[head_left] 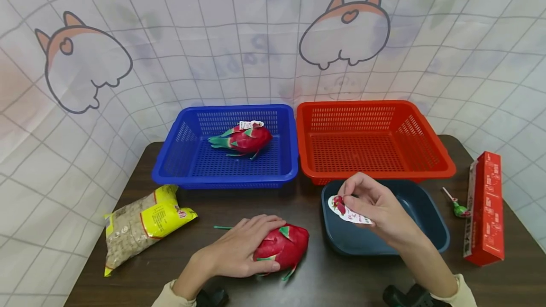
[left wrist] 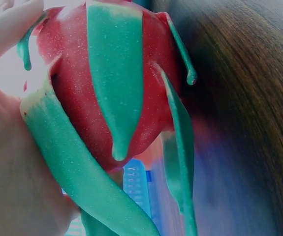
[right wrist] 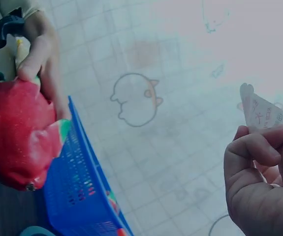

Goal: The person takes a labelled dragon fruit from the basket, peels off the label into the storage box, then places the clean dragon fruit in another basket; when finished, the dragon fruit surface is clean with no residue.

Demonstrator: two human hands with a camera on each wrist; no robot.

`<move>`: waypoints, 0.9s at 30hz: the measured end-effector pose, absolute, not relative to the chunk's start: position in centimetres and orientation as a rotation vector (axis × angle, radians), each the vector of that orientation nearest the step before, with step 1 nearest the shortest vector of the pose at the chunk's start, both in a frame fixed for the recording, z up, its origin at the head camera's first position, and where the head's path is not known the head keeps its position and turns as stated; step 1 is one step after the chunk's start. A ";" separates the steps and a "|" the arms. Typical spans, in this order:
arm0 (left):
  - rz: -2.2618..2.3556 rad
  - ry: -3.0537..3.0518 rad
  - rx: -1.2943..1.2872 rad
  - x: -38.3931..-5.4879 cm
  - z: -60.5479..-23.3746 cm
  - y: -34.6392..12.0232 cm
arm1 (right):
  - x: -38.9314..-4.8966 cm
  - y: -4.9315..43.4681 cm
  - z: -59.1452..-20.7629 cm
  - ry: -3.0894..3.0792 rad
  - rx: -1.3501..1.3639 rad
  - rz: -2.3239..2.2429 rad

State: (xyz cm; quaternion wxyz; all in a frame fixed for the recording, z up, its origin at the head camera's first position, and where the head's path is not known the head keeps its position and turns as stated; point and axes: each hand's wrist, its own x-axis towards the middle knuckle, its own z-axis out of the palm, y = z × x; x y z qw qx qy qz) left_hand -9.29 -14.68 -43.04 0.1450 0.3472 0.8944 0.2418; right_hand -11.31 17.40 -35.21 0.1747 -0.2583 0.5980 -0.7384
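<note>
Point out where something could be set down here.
Inside the red basket, or on the tabletop between the yellow bag and the left hand. Crowded: between the dark tray and the red box, where a lollipop lies.

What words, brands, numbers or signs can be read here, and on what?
None readable enough to quote.
Sticker in right hand: characters, too blurred.
Label on fruit in blue basket: too small.
Yellow bag: too small.
Red box: too small.
Backdrop: faint lettering, too blurred.

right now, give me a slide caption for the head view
Left grip holds a dragon fruit; right grip pinches a printed label, dark tray behind.
</note>
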 end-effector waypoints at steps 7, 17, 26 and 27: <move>0.700 2.568 0.975 -9.2 -42.9 -14.8 | -11.5 17.6 -35.3 1.931 -0.800 -2.027; 0.699 2.529 0.943 -9.2 -42.9 -14.5 | -16.7 19.9 -38.1 2.666 -1.405 -1.222; 0.698 2.533 0.954 -9.3 -42.9 -14.7 | -19.5 20.2 -40.4 2.596 -1.450 -0.747; 0.697 2.538 0.954 -9.3 -42.9 -14.7 | -19.7 20.0 -40.6 2.575 -1.457 -0.730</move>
